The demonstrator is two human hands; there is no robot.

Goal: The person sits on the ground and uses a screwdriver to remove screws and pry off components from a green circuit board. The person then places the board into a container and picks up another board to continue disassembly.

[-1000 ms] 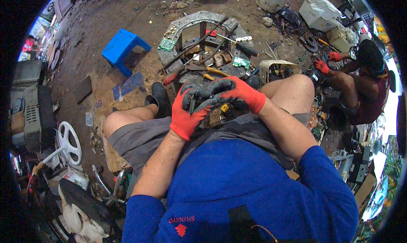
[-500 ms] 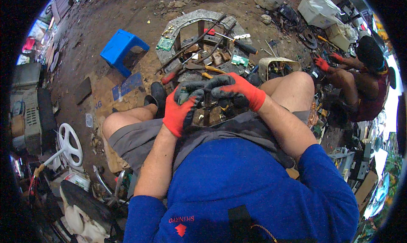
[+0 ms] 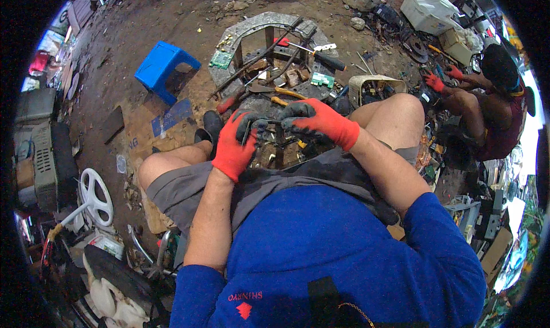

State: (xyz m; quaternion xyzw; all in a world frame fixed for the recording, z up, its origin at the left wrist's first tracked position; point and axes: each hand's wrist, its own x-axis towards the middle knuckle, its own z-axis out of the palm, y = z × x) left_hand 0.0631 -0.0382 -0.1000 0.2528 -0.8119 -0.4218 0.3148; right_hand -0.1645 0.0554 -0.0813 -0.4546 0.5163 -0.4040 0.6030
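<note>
Dirt floor around a ring stand, hands at frame centre.
Left hand pinches a small dark piece, just left of centre; right hand, half curled, sits close beside, its hold impossible to tell. Work looks unfinished: the piece is not yet set down; two green boards lie on the ring stand.

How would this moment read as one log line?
left hand: holding small thin piece, kind unclear; right hand: beside it, grip unclear; ahead: screwdriver, blue stool
</note>
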